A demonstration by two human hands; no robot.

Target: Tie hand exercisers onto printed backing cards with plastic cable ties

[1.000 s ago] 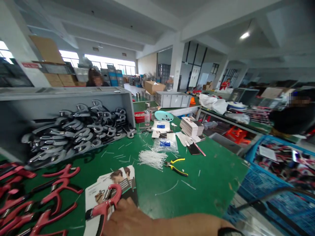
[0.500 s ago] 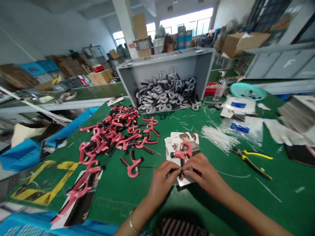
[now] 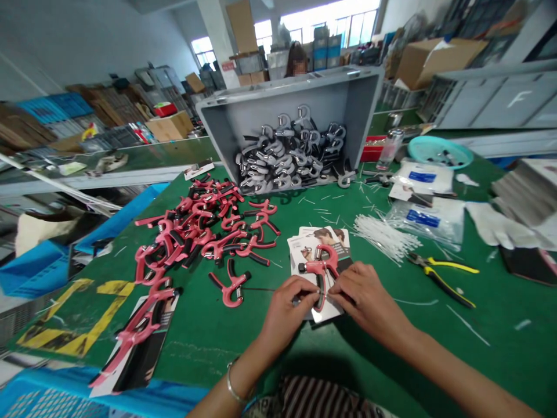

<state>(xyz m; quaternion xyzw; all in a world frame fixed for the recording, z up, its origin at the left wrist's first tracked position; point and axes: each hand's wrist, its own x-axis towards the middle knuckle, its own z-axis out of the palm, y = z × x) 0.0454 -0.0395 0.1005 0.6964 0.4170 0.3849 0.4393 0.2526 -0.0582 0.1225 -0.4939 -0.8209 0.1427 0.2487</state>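
Note:
A pink hand grip strengthener (image 3: 327, 259) with black handle pads lies on a stack of printed cards (image 3: 297, 251), its hooked end away from me. My left hand (image 3: 290, 309) is closed, fingertips pressed to the left side of its lower handle. On the other side, my right hand (image 3: 364, 295) pinches close to the same handle; whatever is between those fingertips is too small to make out. Another pink hand grip (image 3: 230, 288) lies alone to the left. A heap of pink hand grips (image 3: 198, 223) spreads beyond it.
A grey crate (image 3: 287, 90) on its side holds many grey hand grips (image 3: 282, 162). To the right are white cable ties (image 3: 385, 237), yellow-black cutting pliers (image 3: 441, 273), plastic bags (image 3: 429, 220) and a turquoise basin (image 3: 439, 152). A person (image 3: 297, 60) is behind the crate.
My fingertips, together at the lower handle before, have parted to either side of it, showing more of the handle. The whole view has shifted slightly.

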